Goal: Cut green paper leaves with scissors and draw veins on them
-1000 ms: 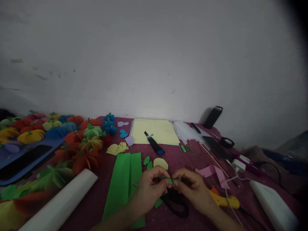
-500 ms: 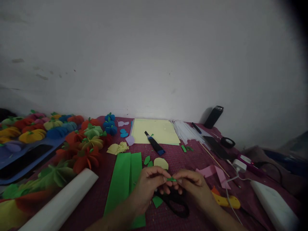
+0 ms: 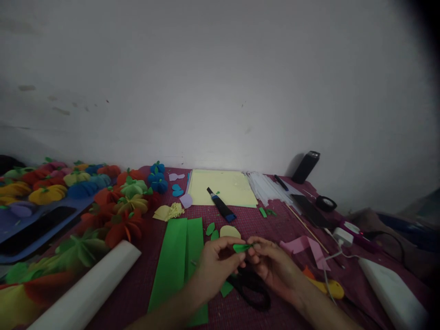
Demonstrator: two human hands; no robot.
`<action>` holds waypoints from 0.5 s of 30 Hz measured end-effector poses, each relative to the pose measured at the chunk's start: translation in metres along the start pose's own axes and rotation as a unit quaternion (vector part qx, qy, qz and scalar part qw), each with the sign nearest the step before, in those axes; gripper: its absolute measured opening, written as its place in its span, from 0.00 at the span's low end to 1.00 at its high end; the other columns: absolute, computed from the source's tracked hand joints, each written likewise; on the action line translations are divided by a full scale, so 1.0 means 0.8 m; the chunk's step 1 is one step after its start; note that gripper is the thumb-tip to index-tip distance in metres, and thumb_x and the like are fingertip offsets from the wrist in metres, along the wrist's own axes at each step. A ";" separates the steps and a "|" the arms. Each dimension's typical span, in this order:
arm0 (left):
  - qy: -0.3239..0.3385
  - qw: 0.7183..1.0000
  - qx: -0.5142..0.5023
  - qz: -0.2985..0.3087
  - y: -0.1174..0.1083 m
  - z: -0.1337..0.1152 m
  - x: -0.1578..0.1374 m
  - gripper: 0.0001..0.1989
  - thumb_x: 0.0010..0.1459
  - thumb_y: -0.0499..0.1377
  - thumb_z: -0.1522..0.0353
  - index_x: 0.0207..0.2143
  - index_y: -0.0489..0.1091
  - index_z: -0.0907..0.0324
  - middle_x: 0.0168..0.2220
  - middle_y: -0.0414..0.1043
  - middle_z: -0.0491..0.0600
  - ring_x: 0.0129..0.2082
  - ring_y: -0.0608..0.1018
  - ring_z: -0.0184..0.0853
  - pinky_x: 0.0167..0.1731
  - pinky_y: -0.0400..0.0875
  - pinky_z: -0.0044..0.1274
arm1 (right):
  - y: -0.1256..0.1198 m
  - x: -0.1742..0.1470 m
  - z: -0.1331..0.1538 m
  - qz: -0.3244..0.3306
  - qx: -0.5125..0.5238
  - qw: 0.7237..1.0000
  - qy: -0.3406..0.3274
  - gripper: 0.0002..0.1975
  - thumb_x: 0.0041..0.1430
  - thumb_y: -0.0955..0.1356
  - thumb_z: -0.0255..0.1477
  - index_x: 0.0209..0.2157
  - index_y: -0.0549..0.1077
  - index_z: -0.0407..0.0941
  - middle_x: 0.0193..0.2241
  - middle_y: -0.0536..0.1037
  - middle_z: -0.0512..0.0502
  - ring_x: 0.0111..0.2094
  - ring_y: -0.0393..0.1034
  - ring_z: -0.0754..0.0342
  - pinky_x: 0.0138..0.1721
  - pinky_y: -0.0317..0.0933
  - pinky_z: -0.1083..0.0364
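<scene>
From where I stand, both hands are drawn close together just above the maroon tablecloth (image 3: 240, 217), forearms coming in from either side to make a wedge. The left hand (image 3: 220, 266) is bent inward, its index finger stretched along the top and the thumb below, with a small gap between them; I can't tell whether those fingers actually grip. The right hand (image 3: 277, 266) faces it, thumb and index finger pinching the narrow end of a green paper leaf (image 3: 241, 248), the other fingers curled underneath.

The leaf sits right between the two sets of fingertips — its long axis running crosswise, nearly level, with the broad end toward the left hand and the narrow end toward the right.

Black-handled scissors (image 3: 261, 302) lie on the cloth below the hands, a green paper scrap (image 3: 226, 288) beside them. Left of these is folded green paper (image 3: 170, 256); beyond the hands, a pale yellow paper disc (image 3: 230, 231) — partly covered by the left hand.
</scene>
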State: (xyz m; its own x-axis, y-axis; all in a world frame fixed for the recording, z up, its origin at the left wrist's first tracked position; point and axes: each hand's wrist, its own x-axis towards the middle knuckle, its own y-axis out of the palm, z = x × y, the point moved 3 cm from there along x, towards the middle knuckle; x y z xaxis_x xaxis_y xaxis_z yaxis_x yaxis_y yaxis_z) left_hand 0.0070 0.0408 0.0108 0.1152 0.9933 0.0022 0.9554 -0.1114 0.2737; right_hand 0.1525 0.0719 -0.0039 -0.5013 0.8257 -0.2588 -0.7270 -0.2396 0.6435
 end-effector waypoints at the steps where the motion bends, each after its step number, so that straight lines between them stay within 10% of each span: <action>1: 0.003 1.000 0.015 -0.007 0.000 0.001 0.001 0.12 0.45 0.63 0.66 0.34 0.75 0.62 0.20 0.71 0.45 0.21 0.71 0.30 0.20 0.62 0.20 | 0.000 0.000 -0.001 -0.002 -0.002 1.000 0.004 0.09 0.43 0.74 0.22 0.30 0.78 0.41 0.22 0.78 0.50 0.21 0.70 0.63 0.25 0.64 0.65; 8: -0.040 0.998 -0.007 -0.049 -0.009 -0.001 0.002 0.10 0.48 0.62 0.64 0.24 0.74 0.62 0.19 0.71 0.47 0.19 0.69 0.28 0.21 0.59 0.20 | 0.004 -0.006 0.001 0.045 -0.142 0.987 -0.055 0.16 0.50 0.73 0.33 0.41 0.75 0.43 0.27 0.78 0.46 0.26 0.71 0.57 0.20 0.62 0.63; 15: -0.069 0.990 -0.110 -0.050 -0.008 0.005 0.003 0.13 0.43 0.68 0.62 0.23 0.74 0.64 0.24 0.73 0.49 0.20 0.70 0.27 0.19 0.58 0.18 | 0.004 -0.012 0.003 -0.025 -0.359 0.903 -0.235 0.13 0.52 0.72 0.28 0.40 0.69 0.48 0.30 0.76 0.51 0.28 0.70 0.58 0.27 0.63 0.61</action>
State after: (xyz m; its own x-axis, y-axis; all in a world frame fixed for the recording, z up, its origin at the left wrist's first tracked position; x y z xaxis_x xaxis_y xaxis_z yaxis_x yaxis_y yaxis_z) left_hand 0.0021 0.0440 0.0053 0.0730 0.9838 -0.1637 0.8830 0.0125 0.4691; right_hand 0.1559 0.0644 0.0024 -0.3267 0.9299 0.1688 -0.9449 -0.3253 -0.0369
